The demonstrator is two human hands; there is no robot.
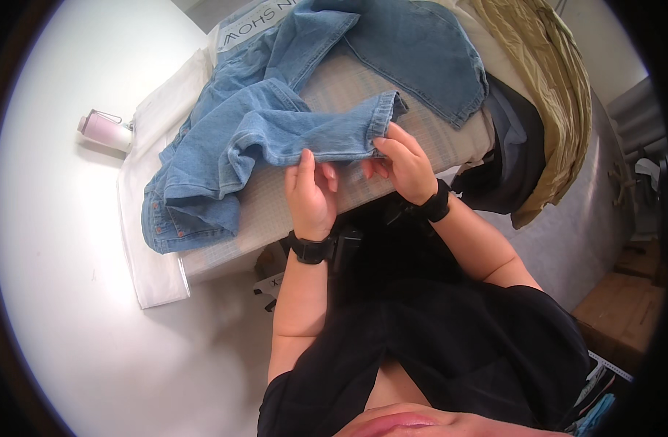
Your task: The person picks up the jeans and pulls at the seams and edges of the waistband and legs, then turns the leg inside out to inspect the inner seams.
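Note:
Light-blue jeans lie across a pale checked cloth, with one leg stretched toward the right and the rest bunched to the left. My right hand pinches the hem of that leg, thumb on top and fingers curled underneath. Farther left along the same edge, my left hand grips the denim between its thumb and fingers. Some fingers of both hands are hidden beneath the fabric. Behind this leg spreads a darker blue denim leg; I cannot tell whether it belongs to the same garment.
Under the jeans is a padded surface with a checked cover. White plastic sheeting hangs at its left, near a pink-and-white bottle. Olive clothing and dark garments drape on the right. Cardboard boxes stand at lower right.

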